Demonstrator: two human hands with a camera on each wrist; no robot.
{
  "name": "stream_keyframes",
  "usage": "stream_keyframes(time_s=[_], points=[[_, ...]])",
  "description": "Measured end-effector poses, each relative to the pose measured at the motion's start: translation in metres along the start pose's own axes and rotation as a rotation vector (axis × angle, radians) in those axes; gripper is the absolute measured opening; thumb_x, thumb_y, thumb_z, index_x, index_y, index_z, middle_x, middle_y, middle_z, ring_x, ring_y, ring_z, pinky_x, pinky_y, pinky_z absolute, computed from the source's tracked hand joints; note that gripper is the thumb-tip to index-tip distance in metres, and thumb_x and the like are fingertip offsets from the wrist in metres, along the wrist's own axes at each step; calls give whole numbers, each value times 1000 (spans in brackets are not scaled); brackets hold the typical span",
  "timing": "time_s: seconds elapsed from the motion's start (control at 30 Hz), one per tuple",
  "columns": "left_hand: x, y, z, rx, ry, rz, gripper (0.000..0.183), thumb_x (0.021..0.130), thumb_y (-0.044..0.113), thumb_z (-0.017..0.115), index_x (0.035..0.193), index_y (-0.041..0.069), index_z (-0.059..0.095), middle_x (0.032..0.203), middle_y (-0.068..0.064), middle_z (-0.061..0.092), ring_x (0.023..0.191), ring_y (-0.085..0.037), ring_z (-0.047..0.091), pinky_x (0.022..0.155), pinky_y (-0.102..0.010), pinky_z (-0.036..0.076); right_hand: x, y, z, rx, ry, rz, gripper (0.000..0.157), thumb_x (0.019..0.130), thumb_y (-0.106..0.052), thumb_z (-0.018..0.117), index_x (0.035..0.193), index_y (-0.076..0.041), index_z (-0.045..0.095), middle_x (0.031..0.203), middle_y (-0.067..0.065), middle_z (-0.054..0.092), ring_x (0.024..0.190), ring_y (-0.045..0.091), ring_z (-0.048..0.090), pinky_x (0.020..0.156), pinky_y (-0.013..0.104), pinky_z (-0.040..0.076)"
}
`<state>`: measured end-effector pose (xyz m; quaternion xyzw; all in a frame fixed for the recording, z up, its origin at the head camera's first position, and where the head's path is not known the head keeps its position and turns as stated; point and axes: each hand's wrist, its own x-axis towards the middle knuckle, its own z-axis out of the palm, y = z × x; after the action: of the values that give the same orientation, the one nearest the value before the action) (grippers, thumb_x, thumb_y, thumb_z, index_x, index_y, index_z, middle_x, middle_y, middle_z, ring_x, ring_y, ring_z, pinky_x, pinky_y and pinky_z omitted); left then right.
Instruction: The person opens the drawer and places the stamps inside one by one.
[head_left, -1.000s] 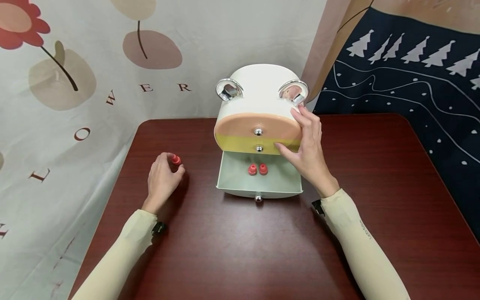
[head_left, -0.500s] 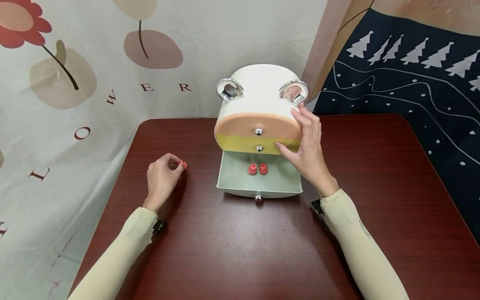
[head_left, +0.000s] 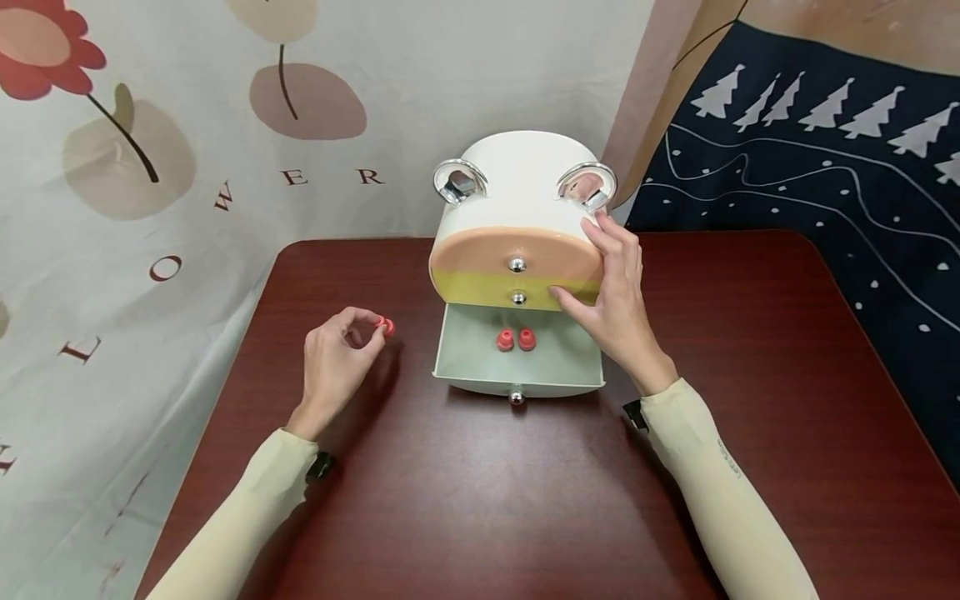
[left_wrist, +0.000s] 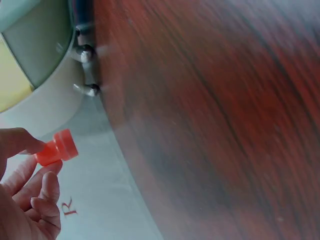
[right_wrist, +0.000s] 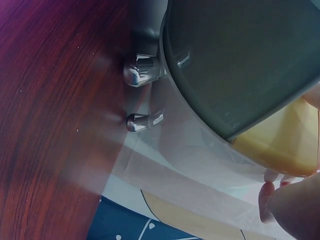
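My left hand (head_left: pixel 336 360) pinches a small red stepped plastic piece (left_wrist: pixel 64 146) between thumb and fingertips, over the table left of a mini drawer cabinet (head_left: pixel 525 187). This cabinet has a white rounded body, a peach top drawer (head_left: pixel 480 250) and a yellow middle drawer (head_left: pixel 476 287). Its pale green bottom drawer (head_left: pixel 480 367) is pulled out. Two similar red pieces, a left one (head_left: pixel 505 339) and a right one (head_left: pixel 527 338), stand inside it. My right hand (head_left: pixel 624 312) grips the cabinet's right edge, thumb across the yellow front and fingers along the white side.
Silver ring-shaped ears (head_left: pixel 459 181) stick out from the cabinet's top. Short silver feet (right_wrist: pixel 142 71) show beneath it in the right wrist view. The dark red wooden table (head_left: pixel 487 517) meets a printed pale cloth (head_left: pixel 420 100) behind and a navy tree-print cloth (head_left: pixel 795 175) on the right.
My left hand has taken hold of the red piece at the table's left and moved right with it, closer to the cabinet. My right hand has stayed in place.
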<state>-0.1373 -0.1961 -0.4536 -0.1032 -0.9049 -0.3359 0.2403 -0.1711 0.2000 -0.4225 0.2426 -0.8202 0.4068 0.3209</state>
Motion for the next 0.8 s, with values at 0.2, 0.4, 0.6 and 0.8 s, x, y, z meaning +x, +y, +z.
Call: stream_keyframes(time_s=[0.2, 0.4, 0.6, 0.8], points=[[1, 16, -1, -101, 15, 61, 12, 90, 4, 87, 99, 8, 80, 81, -4, 72, 64, -18, 55, 63, -20, 39, 0, 0, 2, 10, 14, -1, 91, 83, -5, 95, 158, -7, 42, 161, 22, 37, 154, 34, 30, 124, 55, 25], [2, 28, 2, -139, -4, 59, 14, 88, 4, 89, 99, 8, 81, 78, -7, 68, 69, -22, 54, 65, -21, 38, 0, 0, 2, 13, 22, -2, 91, 83, -5, 95, 158, -7, 42, 161, 22, 38, 153, 35, 31, 124, 56, 24], [2, 36, 6, -170, 7, 75, 16, 87, 4, 90, 100, 9, 82, 81, -5, 71, 71, -23, 52, 65, -21, 37, 0, 1, 2, 11, 21, -3, 91, 83, -4, 95, 157, -7, 43, 160, 22, 38, 154, 34, 31, 124, 55, 25], [0, 46, 12, -235, 3, 76, 17, 88, 4, 89, 101, 13, 84, 88, 5, 78, 72, -22, 50, 65, -21, 36, 0, 1, 2, 14, 21, -9, 91, 82, -4, 95, 157, -7, 43, 160, 21, 38, 153, 35, 31, 124, 56, 25]])
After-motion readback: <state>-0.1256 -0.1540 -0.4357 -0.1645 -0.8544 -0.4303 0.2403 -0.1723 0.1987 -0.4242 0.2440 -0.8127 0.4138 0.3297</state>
